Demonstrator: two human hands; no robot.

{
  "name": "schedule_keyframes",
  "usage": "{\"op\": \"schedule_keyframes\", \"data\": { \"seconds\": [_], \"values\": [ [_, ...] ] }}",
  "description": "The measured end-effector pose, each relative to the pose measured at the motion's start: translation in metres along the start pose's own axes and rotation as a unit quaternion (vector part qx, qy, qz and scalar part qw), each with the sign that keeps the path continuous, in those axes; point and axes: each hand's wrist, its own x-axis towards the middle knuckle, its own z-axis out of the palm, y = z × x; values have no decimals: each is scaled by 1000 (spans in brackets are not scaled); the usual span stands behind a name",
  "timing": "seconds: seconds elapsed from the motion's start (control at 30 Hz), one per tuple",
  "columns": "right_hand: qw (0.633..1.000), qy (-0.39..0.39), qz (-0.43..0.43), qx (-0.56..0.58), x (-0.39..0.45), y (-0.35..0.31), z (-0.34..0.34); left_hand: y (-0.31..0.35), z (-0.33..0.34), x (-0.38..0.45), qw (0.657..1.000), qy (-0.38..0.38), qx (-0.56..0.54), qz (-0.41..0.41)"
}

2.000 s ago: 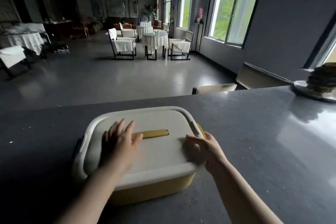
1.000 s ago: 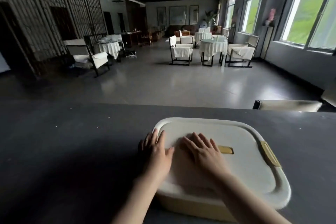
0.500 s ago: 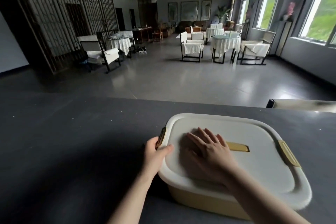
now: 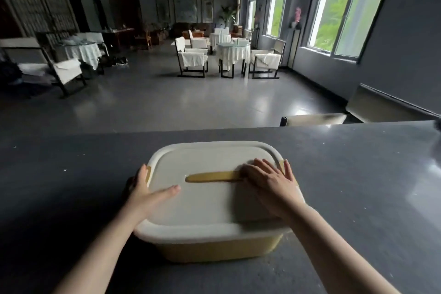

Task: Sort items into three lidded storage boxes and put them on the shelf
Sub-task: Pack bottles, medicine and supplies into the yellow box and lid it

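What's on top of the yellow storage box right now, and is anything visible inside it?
A white lid covers the yellow storage box. The right hand lies flat on it, and the left hand holds its left edge. The contents are hidden by the lid.

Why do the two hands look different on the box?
The left hand hooks over the lid's left edge by a yellow clasp, thumb on top; the right hand lies flat, fingers straight, covering the yellow handle's right end. Both touch the same lid.
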Motion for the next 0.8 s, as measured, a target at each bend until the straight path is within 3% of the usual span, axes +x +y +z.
{"op": "schedule_keyframes", "data": {
  "seconds": [0.07, 0.1, 0.17, 0.23, 0.57, 0.8],
  "values": [
    [996, -5, 88, 1, -9, 25, -7, -2, 2, 4, 1000, -7, -18, 7],
    [988, -7, 136, 69, -13, 34, -9, -3, 3, 6, 999, -11, -32, 11],
    [926, 4, 216, 311, -19, 41, -10, -4, 3, 8, 999, -7, -36, 18],
    [864, 25, 243, 441, -22, 42, -6, -5, 3, 9, 999, 3, -32, 21],
    [813, 11, 240, 530, -20, 41, -15, -3, -3, 10, 997, -1, -67, 31],
    [778, 139, 301, 534, -104, 13, -18, 0, -7, 7, 990, -93, -49, 91]
  ]
}}
